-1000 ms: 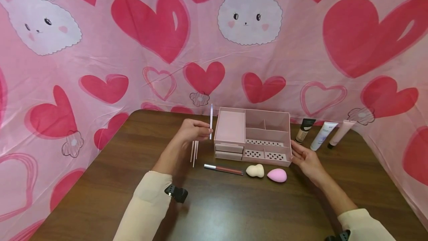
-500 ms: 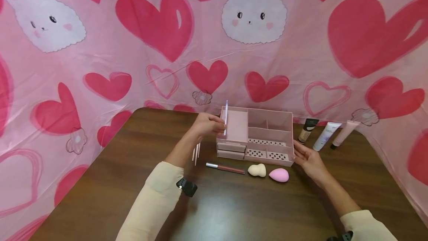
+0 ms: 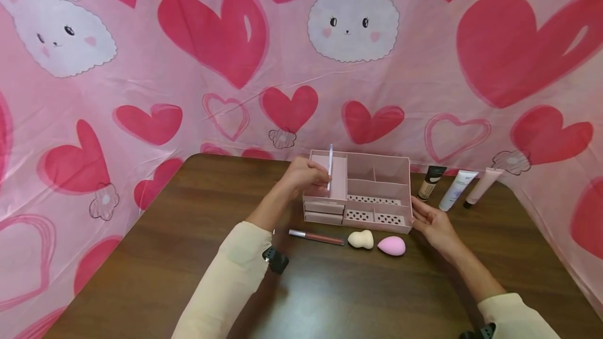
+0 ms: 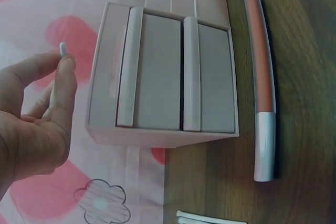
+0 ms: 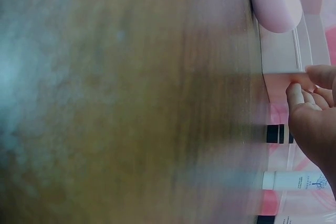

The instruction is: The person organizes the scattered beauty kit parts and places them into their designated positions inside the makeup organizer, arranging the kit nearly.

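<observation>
White stick point(image 3: 331, 161), organizer point(image 3: 379, 189) below — slim tube point(image 3: 316, 237), sponges point(image 3: 360, 239) in front

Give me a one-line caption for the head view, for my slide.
Left hand pinches a slim pale stick over a pink organizer; right hand touches its side.

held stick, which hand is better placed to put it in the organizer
Left, most likely: the left hand pinches the stick and, in the head view, overlaps the organizer's left part. The right hand is at the organizer's right side and would probably need to reach across.
</observation>
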The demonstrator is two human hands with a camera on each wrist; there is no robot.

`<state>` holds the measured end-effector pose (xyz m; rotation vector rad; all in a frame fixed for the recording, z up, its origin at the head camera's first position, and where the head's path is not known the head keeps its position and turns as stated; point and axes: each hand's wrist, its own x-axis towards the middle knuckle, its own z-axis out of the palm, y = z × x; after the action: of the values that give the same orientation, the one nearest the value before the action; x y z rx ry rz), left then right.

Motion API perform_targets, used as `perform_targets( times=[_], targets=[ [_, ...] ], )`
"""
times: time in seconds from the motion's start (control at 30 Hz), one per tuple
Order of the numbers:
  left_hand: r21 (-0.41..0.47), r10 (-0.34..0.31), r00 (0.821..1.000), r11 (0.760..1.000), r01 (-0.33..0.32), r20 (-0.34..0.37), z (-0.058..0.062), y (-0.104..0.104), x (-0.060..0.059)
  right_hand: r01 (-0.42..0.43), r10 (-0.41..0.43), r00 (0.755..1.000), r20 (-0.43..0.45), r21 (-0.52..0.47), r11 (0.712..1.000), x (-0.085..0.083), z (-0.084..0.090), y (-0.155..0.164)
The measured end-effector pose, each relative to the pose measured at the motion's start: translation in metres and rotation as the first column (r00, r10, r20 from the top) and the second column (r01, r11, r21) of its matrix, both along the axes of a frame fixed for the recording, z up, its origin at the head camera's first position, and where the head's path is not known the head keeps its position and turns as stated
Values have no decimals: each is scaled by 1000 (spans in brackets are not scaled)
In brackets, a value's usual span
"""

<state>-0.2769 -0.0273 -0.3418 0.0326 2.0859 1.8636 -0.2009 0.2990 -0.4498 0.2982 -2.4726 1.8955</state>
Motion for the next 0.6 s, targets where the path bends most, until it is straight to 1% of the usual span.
perform_targets(
  times=[0.1,0.23,0.37,0.47,0.6],
  targets=[
    [-35,-12,1000,999,11,-26,0,4,-1,-1,1,1000,-1,-3,1000,0,0,0],
    [-78,-11,998,997,6,-60,-2,9,-2,-5,5,1000,-4,-11,1000,1,0,0],
    [-66,-7,999,998,4,-43,-5,13,-4,-12,12,1000,-5,-22,1000,0,-1,1],
    [-27,-6,1000,1000,6,-13,-8,16,-5,-21,21,1000,-3,-31,999,-1,-2,1],
    [-35,-10,1000,999,9,-22,-11,20,-6,-22,22,1000,7,-33,999,-1,-2,1]
  ],
)
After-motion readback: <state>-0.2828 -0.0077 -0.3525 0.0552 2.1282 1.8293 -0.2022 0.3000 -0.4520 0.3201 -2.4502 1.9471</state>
